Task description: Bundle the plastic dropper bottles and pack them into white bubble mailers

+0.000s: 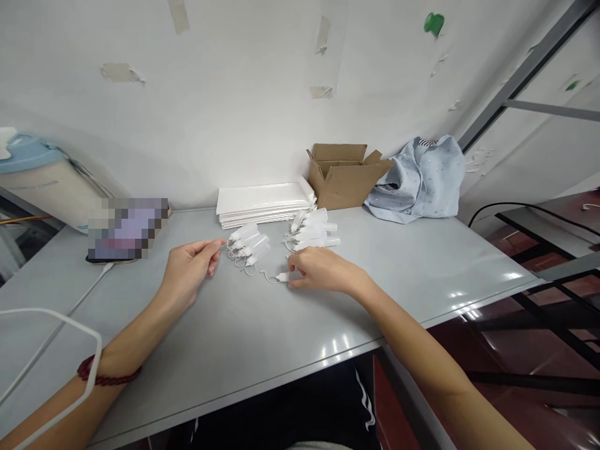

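Clip (282, 276) on a string is pinched at the table's centre by the right hand (319, 270). At ten o'clock from it, a string of the tubes (248, 245) is pinched by the left hand (187, 272). Bare table (262, 337) is left open toward the near edge at six o'clock; boxes (265, 203) are stacked at twelve.

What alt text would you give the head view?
The right hand pinches a small white corded piece on a grey table while the left hand reaches a pile of similar pieces. A second pile, stacked white sheets, an open cardboard box and a blue cloth sit behind, by the wall.
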{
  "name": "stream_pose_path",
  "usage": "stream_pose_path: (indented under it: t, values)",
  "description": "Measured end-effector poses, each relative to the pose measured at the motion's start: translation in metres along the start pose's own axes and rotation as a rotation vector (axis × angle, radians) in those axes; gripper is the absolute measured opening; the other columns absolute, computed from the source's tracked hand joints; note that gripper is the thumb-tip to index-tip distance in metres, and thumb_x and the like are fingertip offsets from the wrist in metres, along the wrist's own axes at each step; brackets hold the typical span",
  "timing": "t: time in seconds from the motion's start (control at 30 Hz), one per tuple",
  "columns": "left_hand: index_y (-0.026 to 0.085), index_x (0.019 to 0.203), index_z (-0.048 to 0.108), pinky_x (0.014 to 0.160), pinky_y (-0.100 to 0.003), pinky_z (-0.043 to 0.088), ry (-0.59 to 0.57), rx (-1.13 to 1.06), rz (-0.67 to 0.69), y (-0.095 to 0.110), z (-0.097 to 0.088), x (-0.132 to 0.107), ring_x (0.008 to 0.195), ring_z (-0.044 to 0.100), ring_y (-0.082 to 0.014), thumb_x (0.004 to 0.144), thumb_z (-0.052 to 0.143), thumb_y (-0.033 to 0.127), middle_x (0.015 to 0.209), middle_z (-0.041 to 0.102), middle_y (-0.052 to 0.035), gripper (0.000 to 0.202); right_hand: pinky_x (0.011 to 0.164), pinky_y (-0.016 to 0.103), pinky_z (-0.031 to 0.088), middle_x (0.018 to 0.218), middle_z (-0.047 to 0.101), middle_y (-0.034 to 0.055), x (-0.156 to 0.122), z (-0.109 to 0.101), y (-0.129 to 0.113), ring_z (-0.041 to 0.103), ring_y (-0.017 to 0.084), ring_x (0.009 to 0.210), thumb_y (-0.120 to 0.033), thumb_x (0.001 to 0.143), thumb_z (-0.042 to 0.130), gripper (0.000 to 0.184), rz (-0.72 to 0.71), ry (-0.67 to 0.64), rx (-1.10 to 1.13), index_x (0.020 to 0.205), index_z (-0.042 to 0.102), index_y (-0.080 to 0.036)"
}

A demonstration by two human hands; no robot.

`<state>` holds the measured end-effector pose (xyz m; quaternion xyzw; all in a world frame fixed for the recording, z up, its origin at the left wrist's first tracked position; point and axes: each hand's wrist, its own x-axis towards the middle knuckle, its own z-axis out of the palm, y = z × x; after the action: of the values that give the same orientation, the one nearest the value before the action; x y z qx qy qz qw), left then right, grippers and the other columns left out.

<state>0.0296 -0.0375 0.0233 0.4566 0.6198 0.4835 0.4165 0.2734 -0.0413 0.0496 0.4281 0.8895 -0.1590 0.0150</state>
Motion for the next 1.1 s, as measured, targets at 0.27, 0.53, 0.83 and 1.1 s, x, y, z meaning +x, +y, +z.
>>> stream_pose_path:
  t: [0.27, 0.53, 0.83, 1.1]
  values:
    - [0.019, 0.094, 0.065, 0.048, -0.022, 0.033, 0.028, 0.071, 0.136, 0.011, 0.002, -0.012, 0.048, 0.039, -0.0092, 0.075, 0.062, 0.032, 0.054, 0.044, 0.0067, 0.023, 0.053, 0.025, 0.025, 0.079, 0.055, 0.0045, -0.002, -0.001, -0.003, 0.042, 0.011, 0.061, -0.027, 0.079, 0.055, 0.013, -0.046, 0.078, 0.032, 0.075, 0.058, -0.014]
    - [0.019, 0.101, 0.066, 0.051, -0.025, 0.040, -0.357, 0.243, 0.166, 0.012, 0.007, -0.025, 0.049, 0.044, -0.0108, 0.081, 0.057, 0.044, 0.060, 0.053, 0.0036, 0.033, 0.056, 0.023, 0.029, 0.075, 0.048, 0.0004, 0.001, 0.003, -0.004, 0.040, 0.010, 0.061, -0.026, 0.077, 0.057, 0.012, -0.147, 0.293, 0.259, 0.077, 0.057, -0.015]
    - [0.019, 0.104, 0.064, 0.054, -0.025, 0.043, -0.508, 0.288, 0.156, 0.005, 0.007, -0.024, 0.053, 0.050, -0.0101, 0.083, 0.058, 0.045, 0.072, 0.061, 0.0007, 0.034, 0.054, 0.023, 0.028, 0.060, 0.048, -0.0025, 0.001, 0.004, -0.005, 0.038, 0.009, 0.054, -0.023, 0.076, 0.051, 0.012, -0.151, 0.296, 0.319, 0.067, 0.051, -0.015]
    - [0.020, 0.084, 0.067, 0.053, -0.024, 0.043, -0.515, 0.242, 0.150, 0.009, 0.007, -0.025, 0.053, 0.048, -0.0105, 0.084, 0.056, 0.046, 0.062, 0.057, 0.0023, 0.028, 0.051, 0.023, 0.026, 0.057, 0.049, -0.0033, 0.000, 0.005, -0.007, 0.038, 0.008, 0.051, -0.026, 0.074, 0.051, 0.013, -0.132, 0.283, 0.297, 0.066, 0.049, -0.016]
